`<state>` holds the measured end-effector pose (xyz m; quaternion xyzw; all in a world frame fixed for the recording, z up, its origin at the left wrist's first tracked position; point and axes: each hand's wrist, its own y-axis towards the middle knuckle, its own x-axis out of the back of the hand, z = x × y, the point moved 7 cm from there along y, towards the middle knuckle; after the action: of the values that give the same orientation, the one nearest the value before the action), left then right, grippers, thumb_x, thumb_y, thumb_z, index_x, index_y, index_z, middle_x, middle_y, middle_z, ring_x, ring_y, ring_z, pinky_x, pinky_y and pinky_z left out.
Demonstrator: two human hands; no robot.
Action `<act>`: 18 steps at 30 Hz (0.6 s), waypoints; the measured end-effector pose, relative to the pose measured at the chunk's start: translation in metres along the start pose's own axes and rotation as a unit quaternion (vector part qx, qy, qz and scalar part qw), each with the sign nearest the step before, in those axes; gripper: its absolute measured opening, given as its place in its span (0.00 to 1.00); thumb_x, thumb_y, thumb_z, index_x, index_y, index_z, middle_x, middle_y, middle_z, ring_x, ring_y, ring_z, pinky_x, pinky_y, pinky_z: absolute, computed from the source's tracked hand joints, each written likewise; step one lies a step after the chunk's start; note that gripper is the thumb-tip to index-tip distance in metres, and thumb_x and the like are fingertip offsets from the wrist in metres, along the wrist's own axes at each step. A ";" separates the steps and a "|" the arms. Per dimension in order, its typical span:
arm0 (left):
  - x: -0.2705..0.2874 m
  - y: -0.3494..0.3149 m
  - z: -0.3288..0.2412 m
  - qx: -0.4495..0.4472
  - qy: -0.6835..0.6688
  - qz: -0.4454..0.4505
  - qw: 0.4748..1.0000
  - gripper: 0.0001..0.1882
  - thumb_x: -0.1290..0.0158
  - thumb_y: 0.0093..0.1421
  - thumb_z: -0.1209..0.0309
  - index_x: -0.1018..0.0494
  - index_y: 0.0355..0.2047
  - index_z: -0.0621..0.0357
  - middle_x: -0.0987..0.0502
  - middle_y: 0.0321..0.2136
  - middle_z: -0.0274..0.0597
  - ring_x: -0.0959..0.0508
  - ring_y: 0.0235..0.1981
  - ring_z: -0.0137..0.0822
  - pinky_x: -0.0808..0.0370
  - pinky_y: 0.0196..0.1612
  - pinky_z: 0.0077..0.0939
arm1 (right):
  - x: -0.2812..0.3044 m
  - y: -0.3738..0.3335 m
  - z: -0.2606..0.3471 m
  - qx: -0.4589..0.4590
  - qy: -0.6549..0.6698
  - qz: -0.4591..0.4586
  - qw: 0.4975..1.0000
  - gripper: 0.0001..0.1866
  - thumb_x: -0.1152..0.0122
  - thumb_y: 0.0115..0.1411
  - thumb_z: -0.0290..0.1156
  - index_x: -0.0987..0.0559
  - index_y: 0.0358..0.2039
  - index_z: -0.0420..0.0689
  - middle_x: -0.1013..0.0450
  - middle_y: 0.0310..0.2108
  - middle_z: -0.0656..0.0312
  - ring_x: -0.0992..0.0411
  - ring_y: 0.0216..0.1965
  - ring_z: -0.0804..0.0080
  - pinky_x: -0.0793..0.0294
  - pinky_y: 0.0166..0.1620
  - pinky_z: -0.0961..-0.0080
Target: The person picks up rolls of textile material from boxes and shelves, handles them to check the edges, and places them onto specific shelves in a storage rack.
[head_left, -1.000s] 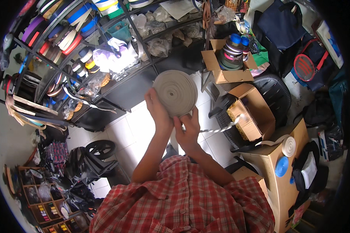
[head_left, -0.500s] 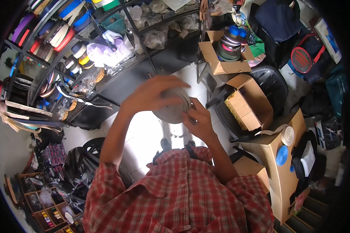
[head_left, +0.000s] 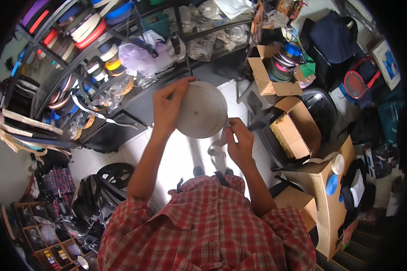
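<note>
A wide grey roll of webbing [head_left: 201, 108] is held up in front of me, its flat coiled side with a small centre facing me. My left hand [head_left: 167, 103] grips the roll's left edge, fingers bent around its rim. At the lower right rim, my right hand [head_left: 240, 141] is closed in a pinch on the webbing. A loose tail of webbing [head_left: 217, 154] shows below the roll, near my right hand, curling above the bright floor. Where the tail leaves the roll is partly hidden by my right fingers.
A black shelf rack [head_left: 79, 67] with coloured webbing rolls stands at left. Ahead right, an open cardboard box [head_left: 263, 81] holds more rolls; another box [head_left: 298, 128] sits on a black chair [head_left: 323, 106]. White [head_left: 337, 164] and blue [head_left: 331, 184] rolls lie on a wooden table [head_left: 323, 217].
My left hand has moved from across the roll to its left edge, uncovering the coiled face. The roll now faces me more squarely, and a loose tail hangs below it.
</note>
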<state>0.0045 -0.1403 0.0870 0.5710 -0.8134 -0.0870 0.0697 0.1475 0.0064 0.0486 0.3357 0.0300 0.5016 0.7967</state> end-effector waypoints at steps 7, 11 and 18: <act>0.073 -0.030 0.044 0.044 -0.203 -0.218 0.953 0.19 0.54 0.67 0.60 0.27 0.46 0.64 0.24 0.41 0.39 0.27 0.42 0.27 0.31 0.47 0.21 | -0.083 0.009 0.022 -0.002 0.031 -0.019 0.999 0.01 0.47 0.58 0.18 0.28 0.30 0.33 0.28 0.27 0.54 0.29 0.20 0.70 0.32 0.24 0.77; 0.110 -0.048 0.055 0.037 -0.203 -0.288 0.935 0.19 0.56 0.68 0.59 0.28 0.47 0.63 0.25 0.41 0.39 0.27 0.42 0.27 0.30 0.47 0.22 | -0.121 0.012 0.021 -0.002 0.058 0.016 0.998 0.04 0.43 0.57 0.20 0.28 0.30 0.33 0.29 0.25 0.56 0.30 0.20 0.73 0.33 0.24 0.79; 0.191 -0.076 0.053 0.019 -0.087 -0.300 0.950 0.17 0.55 0.67 0.60 0.28 0.43 0.62 0.25 0.44 0.41 0.28 0.43 0.29 0.32 0.50 0.22 | -0.177 0.021 0.012 -0.122 0.247 0.128 0.953 0.06 0.45 0.62 0.26 0.27 0.30 0.36 0.31 0.21 0.66 0.33 0.20 0.84 0.34 0.25 0.84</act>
<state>-0.0013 -0.3422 0.0210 0.7800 -0.6090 -0.1379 -0.0410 0.0484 -0.1387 0.0190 0.1030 0.1208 0.6666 0.7283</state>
